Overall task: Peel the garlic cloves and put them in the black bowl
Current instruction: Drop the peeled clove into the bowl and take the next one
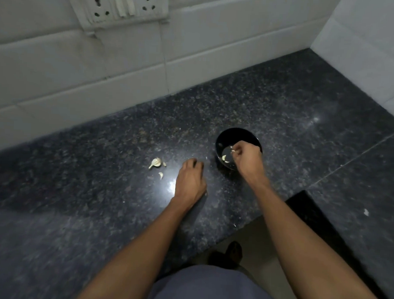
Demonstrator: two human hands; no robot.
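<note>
On the speckled dark granite counter [99, 190], a pale, papery part-bulb of garlic [156, 163] and one small loose whitish clove [160, 175] lie just left of the left hand [190, 180], whose fingers are curled down against the stone; whether they hold anything cannot be told. To the right, the right hand [245, 156] hangs over the small round black bowl [237, 134], pinching a small pale piece, seemingly a clove [232, 150], above a peeled clove [224, 158] already inside. Judging by this, the job is partly done, with the garlic on the counter left to peel.
</note>
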